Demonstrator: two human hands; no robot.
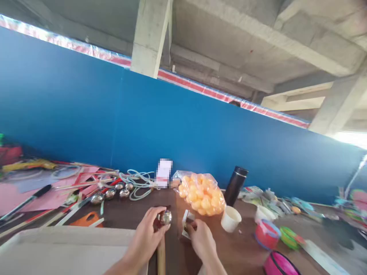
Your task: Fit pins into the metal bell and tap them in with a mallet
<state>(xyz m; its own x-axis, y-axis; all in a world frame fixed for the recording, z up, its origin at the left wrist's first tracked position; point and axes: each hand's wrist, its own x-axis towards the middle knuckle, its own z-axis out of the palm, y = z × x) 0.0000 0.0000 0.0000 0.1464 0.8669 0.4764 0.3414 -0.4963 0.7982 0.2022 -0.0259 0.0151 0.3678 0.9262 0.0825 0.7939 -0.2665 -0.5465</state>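
My left hand (pixel 150 231) is closed round a shiny metal ball (pixel 166 217), thumb and fingers on its left side, above the end of a wooden strip (pixel 161 258). To its right, my right hand (pixel 200 237) has its fingers pinched at a small white-edged piece (pixel 185 218) on the table. Something dark shows at those fingertips, too blurred to name. Several more metal balls (pixel 124 193) lie at the left, near a coiled pale cable (pixel 139 183). Behind my right hand rests a clear bag of orange balls (pixel 202 194).
A phone (pixel 164 173) stands against the blue partition (pixel 172 126). Right of the bag are a black bottle (pixel 235 185), a white cup (pixel 231 219) and small colourful containers (pixel 267 233). A pale box (pixel 71 233) fills the front left, with sticks and pink sheets (pixel 37 200) behind it.
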